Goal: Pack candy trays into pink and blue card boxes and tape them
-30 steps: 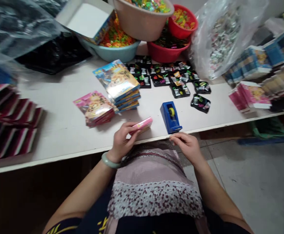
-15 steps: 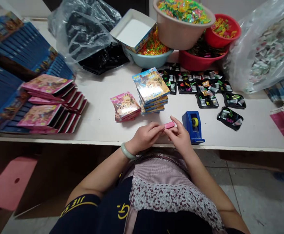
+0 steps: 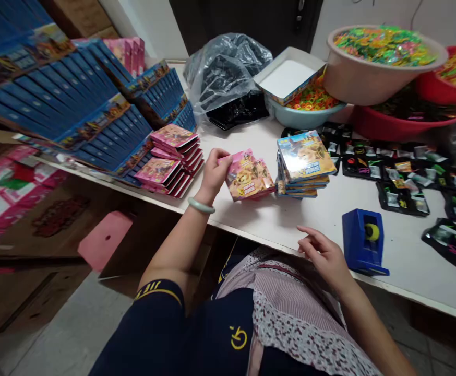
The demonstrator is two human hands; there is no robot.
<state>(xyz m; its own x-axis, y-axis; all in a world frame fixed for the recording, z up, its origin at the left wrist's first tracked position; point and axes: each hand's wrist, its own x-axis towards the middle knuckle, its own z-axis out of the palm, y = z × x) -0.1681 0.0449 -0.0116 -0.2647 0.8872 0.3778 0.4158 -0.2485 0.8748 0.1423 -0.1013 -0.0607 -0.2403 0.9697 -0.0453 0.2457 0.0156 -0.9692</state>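
Observation:
My left hand [image 3: 215,175], with a pale bangle at the wrist, grips the left edge of a pink box [image 3: 243,180] with a cartoon picture. That box overlaps a low pile of similar pink boxes [image 3: 265,178]. Just right of them stands a stack of blue and yellow boxes [image 3: 305,155]. Over the table's front edge is my right hand [image 3: 322,253], its fingers loosely spread and holding nothing. A blue tape dispenser [image 3: 363,240] with yellow tape stands to the right of it.
Stacked pink boxes [image 3: 173,156] and blue boxes in display trays [image 3: 75,109] fill the left side. A clear plastic bag [image 3: 224,78], a pale blue basin [image 3: 306,116], a beige basin [image 3: 369,83] and red basins stand behind. Black filled trays [image 3: 402,198] lie at the right.
The view has turned left. My hands have parted. My left hand has moved left with the pink box, which now shows its picture side; my right hand has let go of it.

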